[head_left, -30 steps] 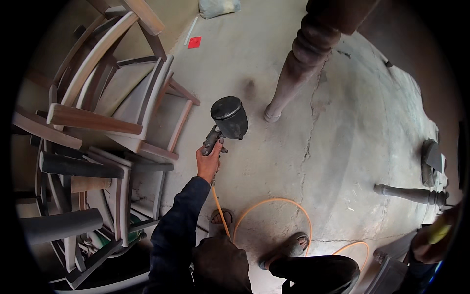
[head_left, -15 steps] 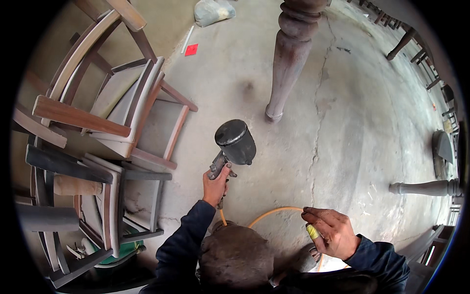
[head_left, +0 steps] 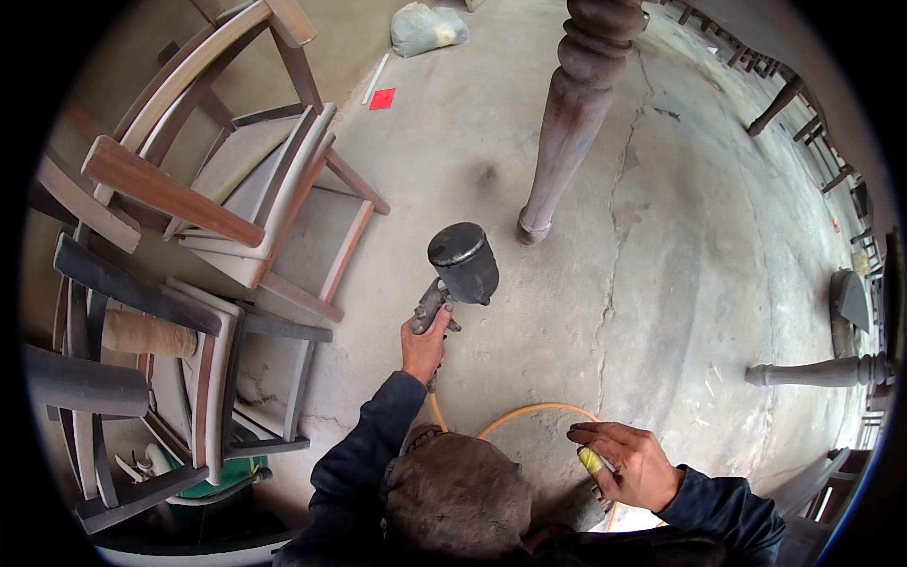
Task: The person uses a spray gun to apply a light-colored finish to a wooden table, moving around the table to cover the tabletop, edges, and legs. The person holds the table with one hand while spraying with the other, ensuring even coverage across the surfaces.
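Note:
My left hand (head_left: 425,345) grips a grey spray gun (head_left: 434,302) with a dark cup (head_left: 463,260) on top. An orange hose (head_left: 520,412) loops below it on the floor. My right hand (head_left: 628,463) hangs at lower right, fingers loosely bent and apart from the thumb, with yellow wrap (head_left: 590,460) on one digit and nothing visible held. Beyond the gun, a turned, greyish-brown wooden leg (head_left: 562,132) stands on the cracked concrete. A rounded, stained brown surface (head_left: 458,496), too unclear to name, is low between my arms.
Stacked wooden chairs (head_left: 179,217) line the left, above a green object (head_left: 231,472). Another turned leg (head_left: 803,371) lies horizontally at right, by a dark slab (head_left: 848,300). A bag (head_left: 427,30) and red square (head_left: 383,98) are at the back; furniture legs (head_left: 775,104) show upper right.
My right hand has swung in from the far right edge to lower right. My left hand with the gun has shifted right; it dipped, then rose slightly. The view has turned.

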{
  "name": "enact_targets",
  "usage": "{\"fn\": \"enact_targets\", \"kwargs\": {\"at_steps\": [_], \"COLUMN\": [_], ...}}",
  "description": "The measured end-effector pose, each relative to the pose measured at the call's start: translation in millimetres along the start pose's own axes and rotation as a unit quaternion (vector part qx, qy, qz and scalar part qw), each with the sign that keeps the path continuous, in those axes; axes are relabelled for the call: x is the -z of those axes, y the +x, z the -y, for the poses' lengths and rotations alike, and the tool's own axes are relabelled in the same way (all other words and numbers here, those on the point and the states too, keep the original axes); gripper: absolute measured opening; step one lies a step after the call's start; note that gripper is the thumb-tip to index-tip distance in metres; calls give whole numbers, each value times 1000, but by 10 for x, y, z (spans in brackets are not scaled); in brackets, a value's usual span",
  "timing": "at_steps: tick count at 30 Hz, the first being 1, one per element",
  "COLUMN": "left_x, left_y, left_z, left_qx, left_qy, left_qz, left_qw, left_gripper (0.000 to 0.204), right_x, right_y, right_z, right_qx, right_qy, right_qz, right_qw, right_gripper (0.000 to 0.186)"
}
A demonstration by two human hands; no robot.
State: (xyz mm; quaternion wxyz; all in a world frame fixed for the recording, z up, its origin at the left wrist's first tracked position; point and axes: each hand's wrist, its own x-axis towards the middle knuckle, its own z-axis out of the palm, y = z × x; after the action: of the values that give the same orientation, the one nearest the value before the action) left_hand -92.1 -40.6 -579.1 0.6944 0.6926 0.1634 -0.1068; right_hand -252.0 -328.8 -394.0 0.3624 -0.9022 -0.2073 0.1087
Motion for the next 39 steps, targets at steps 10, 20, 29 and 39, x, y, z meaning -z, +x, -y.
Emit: {"fn": "enact_targets", "kwargs": {"at_steps": [10, 20, 29, 39], "left_x": [-40, -204, -685, -1570], "left_y": [-225, -296, -650, -758], "left_z": [-79, -59, -106, -29], "left_qx": [-42, -41, -119, -249], "left_qy": [-17, 42, -16, 29], "left_qz": [-18, 77, 198, 323], "left_qw": [999, 995, 973, 913], "left_gripper": [32, 30, 26, 71], "right_x": [-18, -111, -334, -436], "right_y": [4, 20, 339, 564], "right_z": [45, 33, -201, -645], "right_qx": [-29, -26, -150, -162], "right_qy": [22, 11, 180, 222], "right_qz": [34, 37, 5, -171], "right_qw": [999, 999, 972, 946], "right_gripper": [44, 43, 89, 81]}}
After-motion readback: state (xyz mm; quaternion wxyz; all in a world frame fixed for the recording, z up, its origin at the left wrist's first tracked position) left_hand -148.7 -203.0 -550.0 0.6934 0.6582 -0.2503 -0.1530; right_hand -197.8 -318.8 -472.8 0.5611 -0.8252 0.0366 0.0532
